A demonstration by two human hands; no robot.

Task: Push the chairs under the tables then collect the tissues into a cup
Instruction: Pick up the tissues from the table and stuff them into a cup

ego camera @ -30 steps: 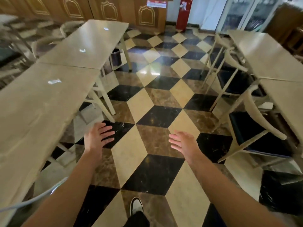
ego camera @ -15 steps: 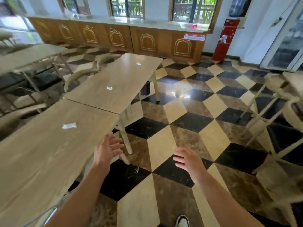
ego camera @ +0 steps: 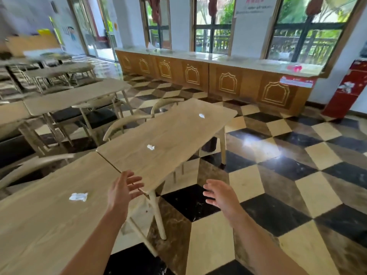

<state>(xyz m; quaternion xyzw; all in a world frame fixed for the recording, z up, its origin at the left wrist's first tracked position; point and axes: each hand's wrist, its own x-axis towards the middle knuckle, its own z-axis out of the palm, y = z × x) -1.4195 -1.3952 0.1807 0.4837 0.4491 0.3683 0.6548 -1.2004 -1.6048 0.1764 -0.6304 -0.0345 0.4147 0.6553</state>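
Apparently chairs point(ego camera: 127, 124) are sitting tucked under the desk point(ego camera: 174, 135); three tissues point(ego camera: 78, 196) are lying uncollected, no cup showing. Left hand point(ego camera: 121, 190) and right hand point(ego camera: 220, 196) are hovering spread, holding nothing.

Three crumpled white tissues point(ego camera: 78, 196) point(ego camera: 150, 147) point(ego camera: 201, 115) lie apart on two wooden tables point(ego camera: 168, 139); chairs point(ego camera: 123, 124) seemingly tucked in.

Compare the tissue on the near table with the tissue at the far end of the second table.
The near tissue lies flattened and spread wide; the far tissue is a small tight wad.
The near tissue sits close to the left hand; the far tissue is well beyond either hand.
The near tissue is on the near table; the far one on the second table.
Both are white, crumpled and untouched.
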